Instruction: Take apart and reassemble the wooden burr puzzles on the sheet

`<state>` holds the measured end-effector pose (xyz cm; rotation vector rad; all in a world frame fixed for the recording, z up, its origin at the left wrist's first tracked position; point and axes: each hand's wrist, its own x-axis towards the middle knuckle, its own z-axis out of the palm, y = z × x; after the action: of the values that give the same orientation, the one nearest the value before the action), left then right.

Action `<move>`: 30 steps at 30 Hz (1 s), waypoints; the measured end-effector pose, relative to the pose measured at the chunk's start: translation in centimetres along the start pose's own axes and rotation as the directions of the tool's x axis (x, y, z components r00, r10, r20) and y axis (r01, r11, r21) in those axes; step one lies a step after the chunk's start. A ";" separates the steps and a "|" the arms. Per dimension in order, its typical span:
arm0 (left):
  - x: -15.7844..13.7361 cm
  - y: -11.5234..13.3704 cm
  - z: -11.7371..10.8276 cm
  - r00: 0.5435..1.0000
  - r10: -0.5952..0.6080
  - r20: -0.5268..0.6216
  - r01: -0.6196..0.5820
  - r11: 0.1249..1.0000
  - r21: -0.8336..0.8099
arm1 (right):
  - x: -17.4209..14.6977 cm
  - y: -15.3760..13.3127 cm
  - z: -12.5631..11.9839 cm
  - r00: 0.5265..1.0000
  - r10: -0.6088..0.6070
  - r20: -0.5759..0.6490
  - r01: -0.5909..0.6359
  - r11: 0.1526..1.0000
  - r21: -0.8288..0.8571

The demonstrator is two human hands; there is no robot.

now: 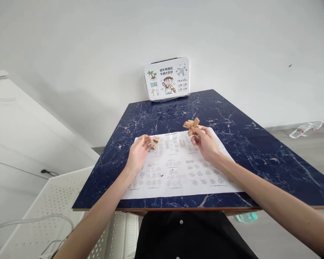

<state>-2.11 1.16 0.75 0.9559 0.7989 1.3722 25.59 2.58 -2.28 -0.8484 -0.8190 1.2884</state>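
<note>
Pinched between the thumb and fingers of my right hand (207,143) is a partly joined wooden burr puzzle (191,124), its notched light-brown sticks crossing at angles. It is held above the far right part of a printed instruction sheet (178,172). My left hand (138,151) has its fingers curled at the sheet's far left, against some notched wooden puzzle pieces (155,141). The fingers partly hide these pieces, and whether they are lifted off the paper is hard to see. Rows of small diagrams cover the sheet, with a few tiny dark marks near its middle.
A white cartoon-printed case (167,80) stands against the wall at the back of the dark blue marbled table (259,169). Left of the table is a white perforated unit (54,194) with a cable (43,218). Plastic bottles (304,130) lie on the floor to the right.
</note>
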 end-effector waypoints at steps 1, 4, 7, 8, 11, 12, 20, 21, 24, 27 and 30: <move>0.1 0.0 -0.1 1.000 -0.004 -0.011 0.004 1.000 -0.008 | 0.2 0.2 -0.2 0.997 -0.021 -0.072 0.019 1.000 -0.021; 0.3 0.0 -0.2 1.000 -0.012 -0.029 0.011 0.999 -0.037 | 0.7 0.8 -0.6 0.967 -0.090 -0.240 0.073 0.994 -0.077; 0.3 0.1 0.0 0.999 -0.017 -0.037 0.015 0.999 -0.043 | 0.9 0.9 -0.8 0.946 -0.132 -0.296 0.099 0.987 -0.124; 0.2 0.1 0.1 0.999 -0.014 -0.035 0.013 0.999 -0.033 | 0.8 0.9 -0.8 0.947 -0.144 -0.288 0.105 0.984 -0.146; 0.1 0.2 0.2 1.000 0.023 -0.017 -0.022 1.000 0.014 | 0.1 0.6 -0.1 0.967 -0.190 -0.169 0.146 0.959 -0.243; 0.0 0.3 0.2 0.999 0.039 -0.009 -0.038 0.999 0.031 | -0.3 0.5 0.3 0.972 -0.209 -0.109 0.171 0.944 -0.281; -0.8 0.1 0.5 0.993 0.101 0.069 -0.114 0.967 0.226 | -2.0 1.5 1.8 0.939 -0.113 0.325 0.265 0.839 -0.475; -0.8 0.1 0.5 0.990 0.120 0.078 -0.136 0.955 0.264 | -2.1 1.7 1.8 0.934 -0.086 0.346 0.261 0.827 -0.498; -0.4 0.6 0.0 0.978 0.194 0.075 -0.208 0.908 0.364 | -2.3 1.7 1.8 0.922 -0.025 0.386 0.258 0.783 -0.566; 0.6 1.8 -0.8 0.962 0.270 0.044 -0.253 0.817 0.519 | -2.5 1.4 2.2 0.912 0.029 0.410 0.250 0.753 -0.609; 1.8 2.8 -2.1 0.954 0.283 0.097 -0.249 0.569 0.784 | -2.7 1.3 2.5 0.899 0.053 0.435 0.265 0.724 -0.637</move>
<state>-5.05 3.01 2.55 1.8167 1.3989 1.2801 22.54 0.21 -2.42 -1.0836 -1.7546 1.0666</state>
